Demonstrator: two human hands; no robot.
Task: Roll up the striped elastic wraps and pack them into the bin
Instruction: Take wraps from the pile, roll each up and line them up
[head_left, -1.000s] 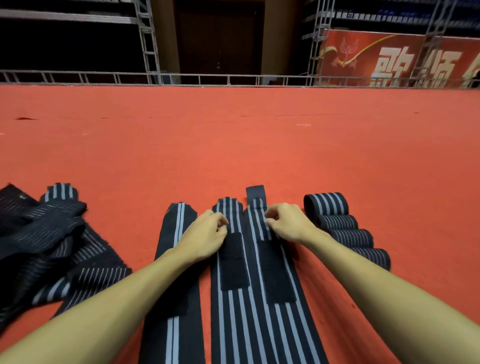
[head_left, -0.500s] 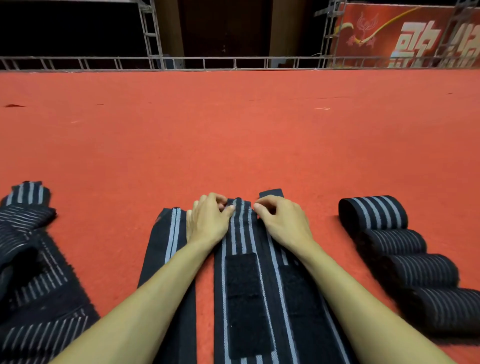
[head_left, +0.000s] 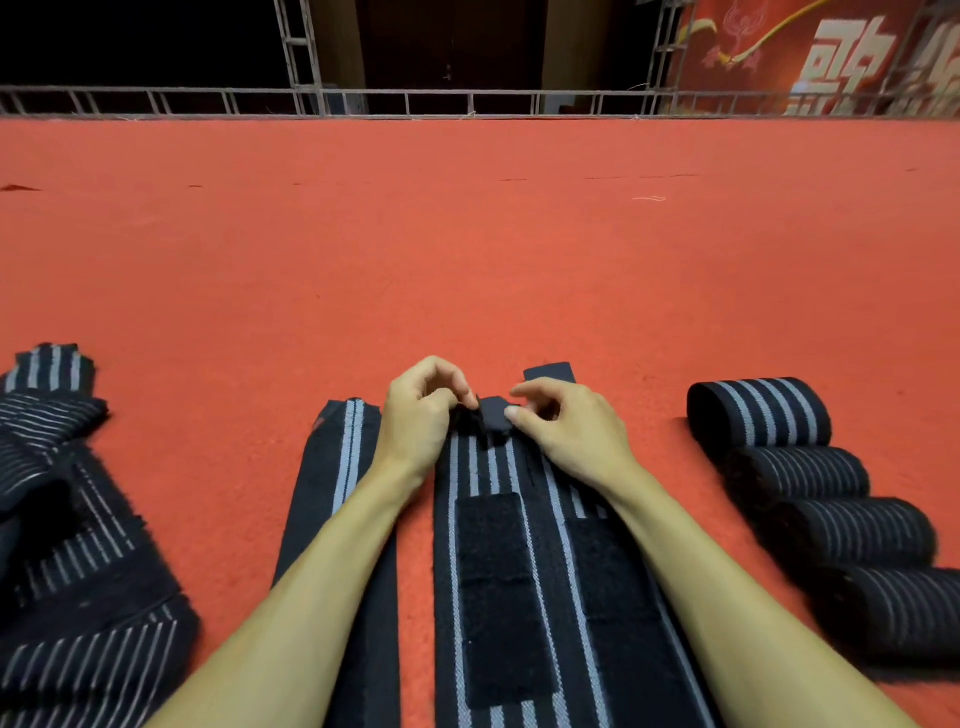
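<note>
Three black wraps with grey stripes lie flat side by side on the red carpet. My left hand (head_left: 423, 415) and my right hand (head_left: 566, 426) pinch the far end of the middle wrap (head_left: 493, 467), which is folded up into a small first turn (head_left: 496, 414). A black hook-and-loop patch (head_left: 498, 592) sits on that wrap. The left flat wrap (head_left: 345, 457) and the right flat wrap (head_left: 550, 371) lie untouched. Several rolled wraps (head_left: 758, 413) lie in a row at the right. No bin is in view.
A loose heap of unrolled striped wraps (head_left: 57, 519) lies at the left. Red carpet (head_left: 467, 249) stretches ahead to a metal railing (head_left: 467, 104). A red banner (head_left: 831, 57) hangs at the back right.
Both hands went from pressing flat on the wraps' far ends to pinching the middle wrap's end and folding it up and toward me. The view has tilted down and closer.
</note>
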